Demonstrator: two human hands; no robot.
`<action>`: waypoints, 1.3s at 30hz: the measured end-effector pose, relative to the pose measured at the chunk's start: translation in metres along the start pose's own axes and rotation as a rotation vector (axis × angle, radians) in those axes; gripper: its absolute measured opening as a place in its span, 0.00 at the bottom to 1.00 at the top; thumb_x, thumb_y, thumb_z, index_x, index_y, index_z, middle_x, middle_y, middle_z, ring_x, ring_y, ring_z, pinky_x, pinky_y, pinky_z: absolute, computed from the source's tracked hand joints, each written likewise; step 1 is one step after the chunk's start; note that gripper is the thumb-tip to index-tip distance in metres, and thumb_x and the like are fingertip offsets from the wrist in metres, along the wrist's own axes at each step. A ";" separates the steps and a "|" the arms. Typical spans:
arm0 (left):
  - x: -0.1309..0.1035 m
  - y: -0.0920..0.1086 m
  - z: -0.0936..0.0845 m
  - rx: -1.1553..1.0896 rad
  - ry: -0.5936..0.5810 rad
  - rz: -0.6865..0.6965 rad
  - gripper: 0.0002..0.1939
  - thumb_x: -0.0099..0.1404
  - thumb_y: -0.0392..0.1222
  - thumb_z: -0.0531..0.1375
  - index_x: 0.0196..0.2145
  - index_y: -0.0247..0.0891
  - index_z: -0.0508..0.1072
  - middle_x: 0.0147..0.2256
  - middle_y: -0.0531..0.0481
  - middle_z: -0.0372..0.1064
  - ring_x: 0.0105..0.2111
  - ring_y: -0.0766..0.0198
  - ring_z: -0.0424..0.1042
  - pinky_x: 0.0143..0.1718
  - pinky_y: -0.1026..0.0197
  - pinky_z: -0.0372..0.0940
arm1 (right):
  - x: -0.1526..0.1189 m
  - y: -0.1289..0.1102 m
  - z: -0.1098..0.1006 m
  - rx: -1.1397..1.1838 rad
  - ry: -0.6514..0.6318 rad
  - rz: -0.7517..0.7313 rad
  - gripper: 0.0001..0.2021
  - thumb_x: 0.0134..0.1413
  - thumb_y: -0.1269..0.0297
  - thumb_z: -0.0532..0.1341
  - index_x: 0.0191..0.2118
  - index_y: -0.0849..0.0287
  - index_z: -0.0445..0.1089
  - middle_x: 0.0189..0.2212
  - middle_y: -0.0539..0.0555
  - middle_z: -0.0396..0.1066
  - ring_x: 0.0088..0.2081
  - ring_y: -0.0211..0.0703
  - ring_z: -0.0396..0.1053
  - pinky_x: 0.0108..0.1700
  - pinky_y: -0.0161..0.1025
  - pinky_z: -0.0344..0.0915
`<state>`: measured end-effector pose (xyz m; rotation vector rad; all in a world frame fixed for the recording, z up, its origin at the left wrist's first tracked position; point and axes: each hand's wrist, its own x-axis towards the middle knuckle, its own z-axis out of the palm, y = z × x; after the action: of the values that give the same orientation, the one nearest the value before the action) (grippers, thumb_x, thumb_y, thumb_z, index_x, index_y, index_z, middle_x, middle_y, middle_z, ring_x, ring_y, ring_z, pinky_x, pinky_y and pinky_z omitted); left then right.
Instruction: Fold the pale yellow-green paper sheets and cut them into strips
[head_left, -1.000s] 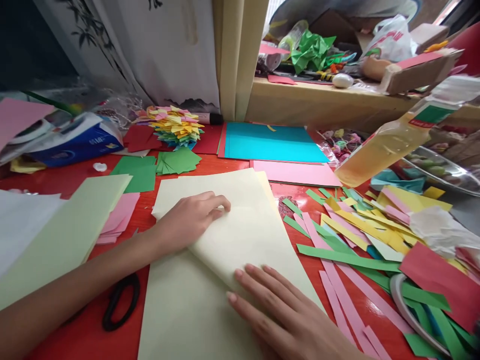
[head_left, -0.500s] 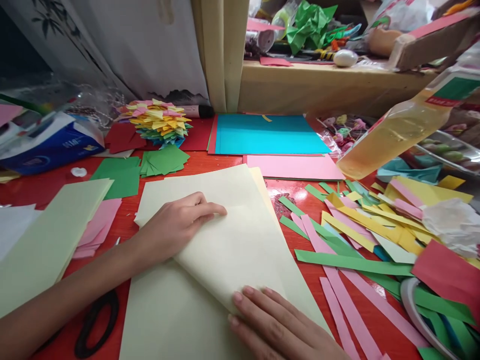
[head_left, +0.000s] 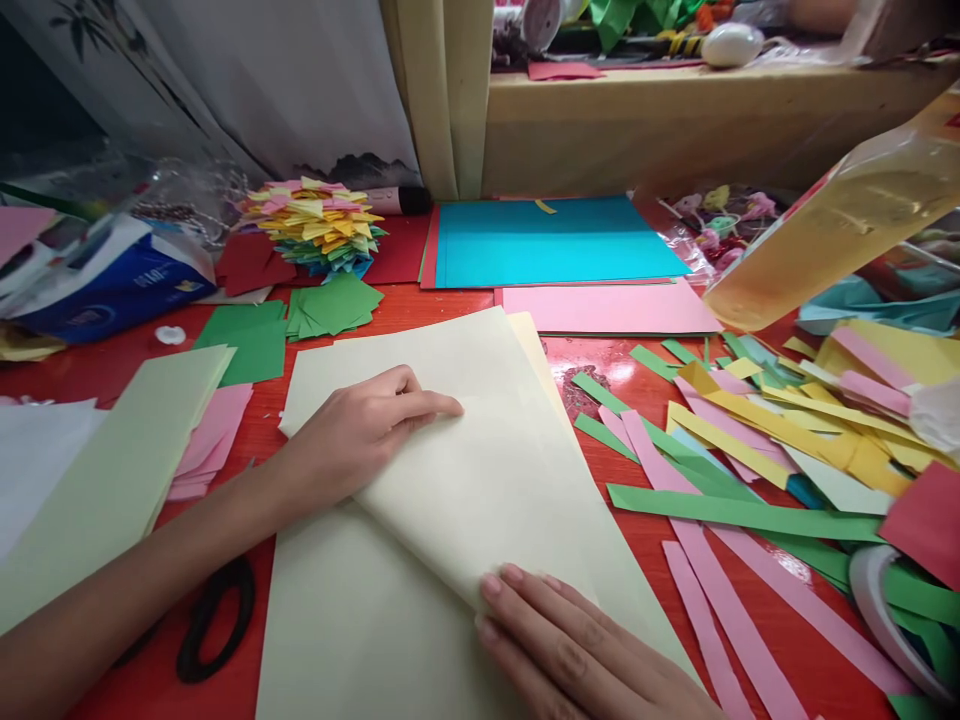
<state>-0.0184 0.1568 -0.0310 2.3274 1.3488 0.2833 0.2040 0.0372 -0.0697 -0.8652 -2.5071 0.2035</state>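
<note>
A pale cream sheet of paper (head_left: 480,450) lies folded over on a stack of similar sheets, its slanting folded edge running down toward the right. My left hand (head_left: 367,430) rests on the upper part of the folded sheet, index finger stretched out and pressing on it, the other fingers curled under. Near the lower end of the fold, my right hand (head_left: 577,640) lies flat with its fingertips on the paper. Black-handled scissors (head_left: 217,620) lie left of the stack, partly covered by my left forearm.
Cut paper strips (head_left: 750,510) and a roll of tape (head_left: 874,610) crowd the right side. A leaning bottle of yellowish liquid (head_left: 817,220) stands behind them. Blue card (head_left: 555,245), pink paper (head_left: 607,307), green squares (head_left: 330,305) and a folded-paper piece (head_left: 322,225) are at the back.
My view has tilted down slightly, so the table things sit a little differently in the picture. Both hands keep nearly the same place on the folded sheet.
</note>
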 end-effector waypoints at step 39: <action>0.003 0.000 0.003 0.095 0.002 -0.015 0.16 0.64 0.36 0.47 0.45 0.50 0.68 0.33 0.55 0.60 0.33 0.72 0.62 0.33 0.71 0.55 | 0.002 0.000 -0.003 -0.196 0.055 -0.069 0.14 0.59 0.68 0.49 0.46 0.57 0.68 0.49 0.47 0.65 0.53 0.36 0.59 0.57 0.33 0.53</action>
<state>-0.0158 0.1583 -0.0340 2.3939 1.4091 0.2216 0.2035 0.0382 -0.0664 -0.8451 -2.5309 -0.0890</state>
